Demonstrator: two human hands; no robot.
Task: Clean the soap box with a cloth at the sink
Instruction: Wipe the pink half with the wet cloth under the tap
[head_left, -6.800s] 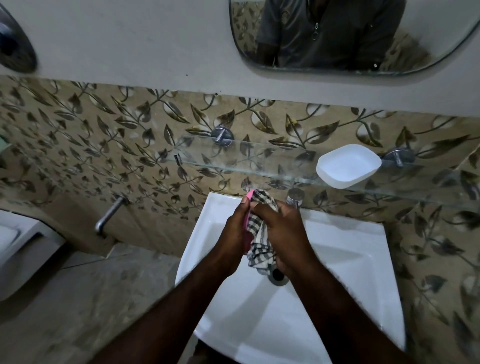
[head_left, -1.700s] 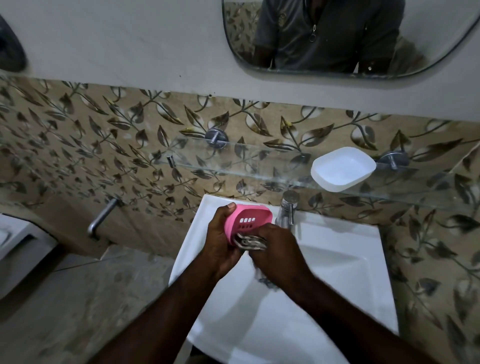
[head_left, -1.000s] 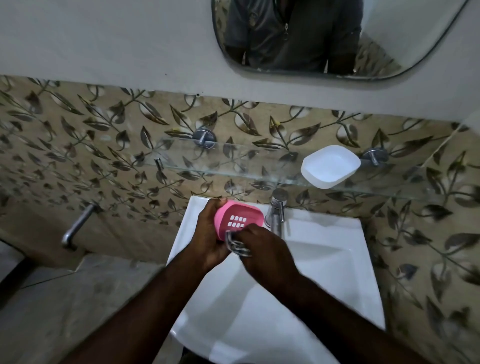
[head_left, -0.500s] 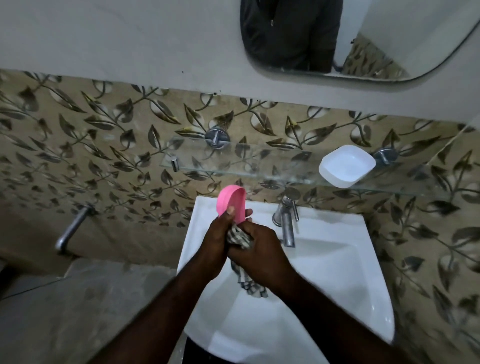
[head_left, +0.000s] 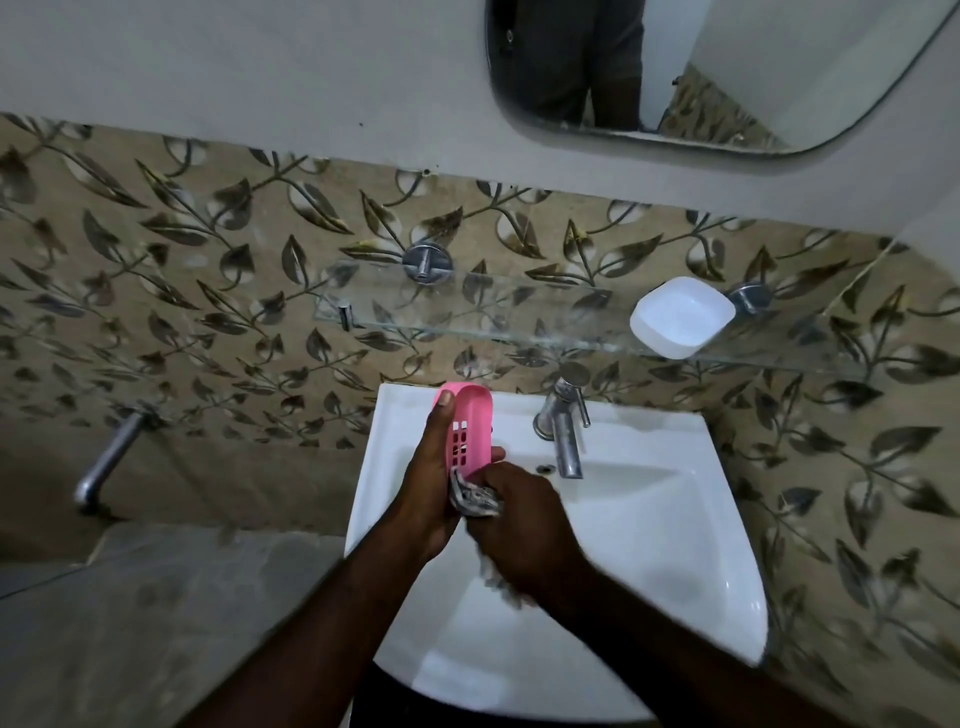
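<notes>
1. Hands meet over the back half of the white sink (head_left: 649, 519), and both forearms reach in from the bottom edge of the view.
2. The left hand (head_left: 426, 483) grips the pink soap box (head_left: 470, 426). Its thumb lies along the box's upper left edge, and a fingertip shows round the right side.
3. The soap box stands on end, nearly upright, with its slotted face turned toward the camera. It is held above the basin, just left of the tap (head_left: 563, 431) and apart from it.
4. The right hand (head_left: 524, 525) is curled tightly round a bunched checked cloth (head_left: 472, 501). It presses the cloth against the lower end of the soap box, close beside the left palm. A blurred bit of cloth hangs below the right hand.
5. Count of the task's things: two hands, one pink soap box, one cloth, one sink.
6. Count of the rest:
   - One chrome tap stands at the back rim of the sink.
   - One glass shelf (head_left: 519, 317) sits above it on two round metal mounts.
   - One white dish (head_left: 680, 317) rests on the right part of the shelf.
   - One metal spout (head_left: 106, 457) sticks out of the tiled wall, well to the left.
   - One mirror (head_left: 727, 67) hangs at the top and reflects part of a person's dark clothing.
</notes>
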